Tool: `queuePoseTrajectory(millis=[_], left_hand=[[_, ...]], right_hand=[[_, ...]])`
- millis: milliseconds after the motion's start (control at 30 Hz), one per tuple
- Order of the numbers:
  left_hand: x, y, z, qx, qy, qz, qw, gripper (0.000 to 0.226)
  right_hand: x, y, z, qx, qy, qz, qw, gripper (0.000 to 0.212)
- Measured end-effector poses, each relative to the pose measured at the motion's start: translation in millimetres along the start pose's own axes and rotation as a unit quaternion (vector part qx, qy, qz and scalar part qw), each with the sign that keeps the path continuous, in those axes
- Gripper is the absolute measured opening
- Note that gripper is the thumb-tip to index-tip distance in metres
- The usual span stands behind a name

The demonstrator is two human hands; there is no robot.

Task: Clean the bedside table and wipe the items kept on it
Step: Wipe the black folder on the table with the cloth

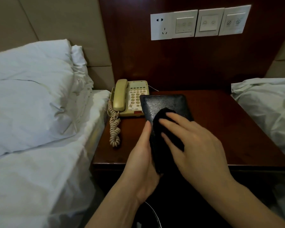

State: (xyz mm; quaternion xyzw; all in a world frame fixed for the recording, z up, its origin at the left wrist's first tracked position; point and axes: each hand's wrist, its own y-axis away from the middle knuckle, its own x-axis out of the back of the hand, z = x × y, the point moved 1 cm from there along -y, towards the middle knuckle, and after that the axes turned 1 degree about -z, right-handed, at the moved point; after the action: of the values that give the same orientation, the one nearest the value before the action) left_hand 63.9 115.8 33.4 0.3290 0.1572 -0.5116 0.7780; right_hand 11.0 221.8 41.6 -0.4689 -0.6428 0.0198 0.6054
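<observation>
The left hand gripped the black folder's near edge, lifting it off the surface so the right hand's nearly straight fingers could press a dark cloth over its cover, the telephone waiting behind.

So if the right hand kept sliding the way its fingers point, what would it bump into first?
Probably the telephone. The right hand presses a black cloth on the black folder, fingers aimed up-left. Past the folder's edge sits the phone, though depth is hard to judge.
</observation>
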Motion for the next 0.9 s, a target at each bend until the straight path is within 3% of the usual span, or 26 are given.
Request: queuePoseTrajectory(millis=[200,267,467,700,833,900], left_hand=[[8,-2,5,-0.033,-0.019,0.045,0.998,0.053],[8,0,6,-0.033,-0.024,0.047,0.998,0.052],[3,1,8,-0.092,-0.045,0.048,0.994,0.043],[-1,-1,5,-0.117,-0.083,0.057,0.988,0.026],[2,-3,12,-0.117,-0.073,0.074,0.988,0.027],[4,-3,13,-0.12,-0.072,0.091,0.986,0.021]], right_hand=[[-10,32,-18,0.06,0.015,-0.019,0.998,0.046],[-8,26,-12,0.069,0.009,-0.017,0.997,0.039],[12,8,27,-0.035,0.022,0.04,0.998,0.035],[4,31,4,0.079,0.021,-0.01,0.997,0.043],[19,14,40,-0.024,0.033,0.041,0.998,0.036],[21,17,46,-0.069,0.016,0.031,0.997,0.037]])
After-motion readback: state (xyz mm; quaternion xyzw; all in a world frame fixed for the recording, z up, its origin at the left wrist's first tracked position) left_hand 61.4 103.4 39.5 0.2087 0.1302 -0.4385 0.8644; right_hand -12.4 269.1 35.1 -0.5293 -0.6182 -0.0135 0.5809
